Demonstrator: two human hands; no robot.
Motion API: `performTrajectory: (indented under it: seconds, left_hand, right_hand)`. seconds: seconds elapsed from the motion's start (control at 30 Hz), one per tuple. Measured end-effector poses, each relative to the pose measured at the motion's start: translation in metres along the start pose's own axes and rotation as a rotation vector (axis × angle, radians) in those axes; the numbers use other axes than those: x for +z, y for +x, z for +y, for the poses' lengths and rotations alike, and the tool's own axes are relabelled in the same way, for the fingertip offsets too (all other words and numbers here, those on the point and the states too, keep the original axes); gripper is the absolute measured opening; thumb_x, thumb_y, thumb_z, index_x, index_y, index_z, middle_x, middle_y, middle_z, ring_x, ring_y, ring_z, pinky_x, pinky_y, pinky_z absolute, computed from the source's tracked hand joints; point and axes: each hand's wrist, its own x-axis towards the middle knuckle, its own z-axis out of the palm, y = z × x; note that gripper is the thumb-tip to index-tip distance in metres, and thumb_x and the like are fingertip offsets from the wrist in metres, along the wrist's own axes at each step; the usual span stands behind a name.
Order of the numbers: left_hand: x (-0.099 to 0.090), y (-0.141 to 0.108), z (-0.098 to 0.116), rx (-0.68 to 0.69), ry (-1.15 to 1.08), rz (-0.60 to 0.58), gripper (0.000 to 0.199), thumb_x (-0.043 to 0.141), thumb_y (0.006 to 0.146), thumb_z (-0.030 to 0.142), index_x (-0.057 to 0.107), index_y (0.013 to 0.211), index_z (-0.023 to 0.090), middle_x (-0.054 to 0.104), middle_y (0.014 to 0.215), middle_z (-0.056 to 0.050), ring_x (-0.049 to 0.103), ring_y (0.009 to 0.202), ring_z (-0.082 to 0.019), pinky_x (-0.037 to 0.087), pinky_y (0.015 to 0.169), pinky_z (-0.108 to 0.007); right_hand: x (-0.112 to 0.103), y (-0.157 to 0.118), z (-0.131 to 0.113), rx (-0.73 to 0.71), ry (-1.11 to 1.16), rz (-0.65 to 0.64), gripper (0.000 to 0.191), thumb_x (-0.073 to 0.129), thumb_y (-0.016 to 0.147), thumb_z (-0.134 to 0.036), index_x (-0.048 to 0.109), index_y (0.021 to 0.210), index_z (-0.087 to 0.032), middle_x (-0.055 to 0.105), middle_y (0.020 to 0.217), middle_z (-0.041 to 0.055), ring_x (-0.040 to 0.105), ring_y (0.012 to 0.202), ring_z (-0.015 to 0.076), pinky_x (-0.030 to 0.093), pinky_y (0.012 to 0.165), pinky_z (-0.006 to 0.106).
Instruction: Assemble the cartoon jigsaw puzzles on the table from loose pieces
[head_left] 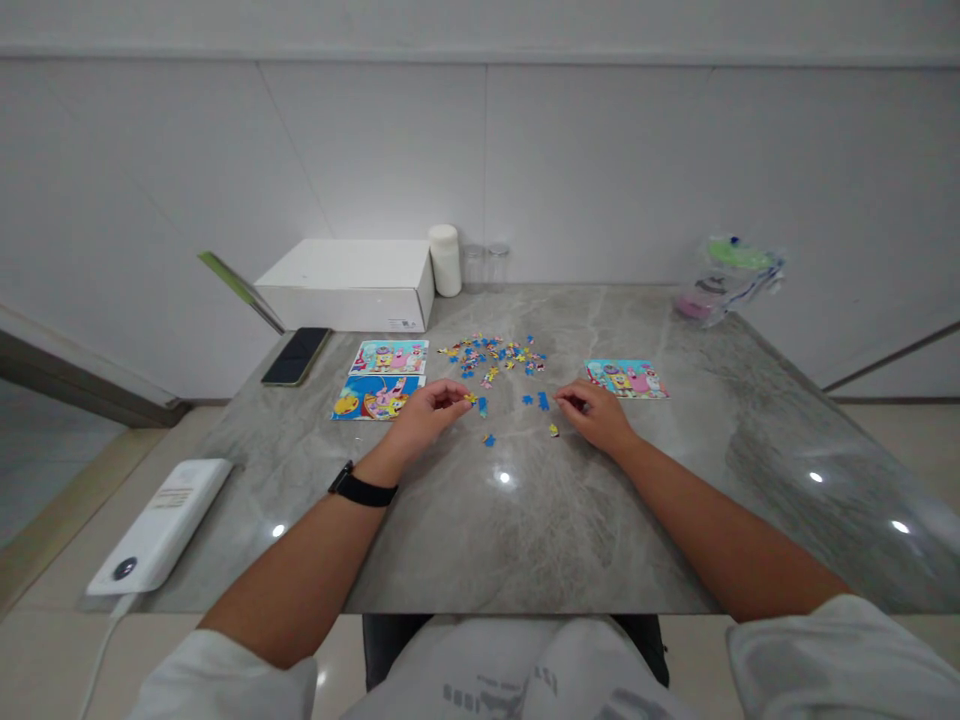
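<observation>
Both forearms reach in from the near edge of the grey marble-patterned table (pixel 517 540), angled toward each other, with the hands low over the tabletop. The left hand (pixel 429 411), below a wrist with a black watch band (pixel 364 487), has its fingers bent and its thumb and index fingertips brought together on a yellow jigsaw piece (pixel 471 399). A blue jigsaw piece (pixel 482 407) lies just beside those fingertips.

The right hand (pixel 598 412) faces it across a gap, fingers curled and thumb near the index tip; whether they pinch anything cannot be told. Just off its fingertips lies a blue jigsaw section (pixel 543 401), with a smaller blue piece (pixel 527 399) beyond it, toward the left hand. A yellow-and-dark piece (pixel 554 431) sits near the right fingertips on the person's side, and a blue-and-orange piece (pixel 489 440) lies nearer the person than the left fingertips. Beyond both hands spreads a loose heap of jigsaw pieces (pixel 491 352).
</observation>
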Motion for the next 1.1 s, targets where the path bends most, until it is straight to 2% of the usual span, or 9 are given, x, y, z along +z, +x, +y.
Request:
performTrajectory:
  seconds: [0.13,0.27,0.4,0.5,0.67,0.8,0.93,1.1]
  left_hand:
    - [-0.002,-0.001,-0.001,0.031,0.091,0.005,0.033,0.074,0.087,0.046,0.076,0.105,0.019,0.076,0.093,-0.005,0.066,0.082,-0.017,0.052,0.072,-0.029]
    - [-0.001,0.0,-0.003,0.062,0.135,0.05,0.032,0.072,0.088,0.043,0.076,0.109,0.019,0.076,0.094,-0.005,0.067,0.083,-0.018,0.053,0.077,-0.031]
    - [0.003,-0.002,-0.003,0.08,0.174,0.048,0.026,0.073,0.087,0.041,0.073,0.102,0.019,0.075,0.09,-0.004,0.068,0.082,-0.018,0.053,0.076,-0.031]
    - [0.007,-0.006,0.0,0.084,0.258,0.023,0.02,0.071,0.088,0.038,0.073,0.096,0.02,0.075,0.089,-0.003,0.067,0.08,-0.017,0.052,0.074,-0.03]
    - [0.011,-0.013,0.0,0.069,0.376,-0.072,0.015,0.069,0.088,0.035,0.073,0.094,0.021,0.076,0.089,-0.002,0.068,0.079,-0.017,0.052,0.074,-0.03]
    - [0.017,-0.017,-0.004,0.047,0.449,-0.145,0.014,0.068,0.088,0.032,0.074,0.094,0.022,0.078,0.089,-0.002,0.069,0.077,-0.017,0.052,0.073,-0.029]
    - [0.025,-0.022,-0.003,0.098,0.545,-0.193,0.011,0.066,0.09,0.03,0.075,0.094,0.023,0.078,0.087,-0.001,0.069,0.076,-0.018,0.049,0.07,-0.028]
    - [0.028,-0.023,0.001,0.173,0.711,-0.175,0.011,0.065,0.091,0.026,0.075,0.093,0.024,0.077,0.087,-0.003,0.07,0.08,-0.02,0.049,0.073,-0.031]
  right_hand:
    - [-0.001,0.003,-0.003,-0.053,-0.049,-0.035,0.017,0.059,0.099,-0.028,0.074,0.095,-0.023,0.072,0.085,0.0055,0.064,0.072,0.0192,0.052,0.07,0.034]
    - [0.005,0.006,-0.031,-0.222,-0.142,-0.09,0.021,0.056,0.101,-0.025,0.075,0.111,-0.023,0.076,0.103,0.0102,0.069,0.093,0.0238,0.054,0.087,0.04]
    - [0.021,0.001,-0.074,-0.437,-0.189,-0.309,0.029,0.061,0.103,-0.029,0.072,0.129,-0.025,0.075,0.125,0.0109,0.066,0.113,0.0264,0.049,0.1,0.045]
    - [0.032,-0.005,-0.09,-0.488,-0.192,-0.404,0.033,0.066,0.101,-0.037,0.072,0.132,-0.026,0.073,0.133,0.0105,0.062,0.122,0.0287,0.044,0.107,0.05]
    - [0.032,-0.007,-0.079,-0.446,-0.172,-0.397,0.027,0.064,0.103,-0.034,0.076,0.125,-0.027,0.077,0.127,0.0079,0.062,0.121,0.0275,0.039,0.114,0.053]
    - [0.026,-0.008,-0.07,-0.427,-0.137,-0.383,0.026,0.064,0.102,-0.031,0.077,0.124,-0.026,0.076,0.124,0.0086,0.063,0.118,0.0267,0.044,0.109,0.049]
    - [0.027,-0.007,-0.069,-0.416,-0.11,-0.347,0.022,0.065,0.101,-0.029,0.078,0.119,-0.027,0.077,0.118,0.0085,0.065,0.111,0.025,0.046,0.103,0.047]
    - [0.033,-0.004,-0.068,-0.412,-0.092,-0.328,0.017,0.064,0.102,-0.027,0.08,0.108,-0.029,0.079,0.108,0.0056,0.067,0.103,0.024,0.047,0.097,0.046]
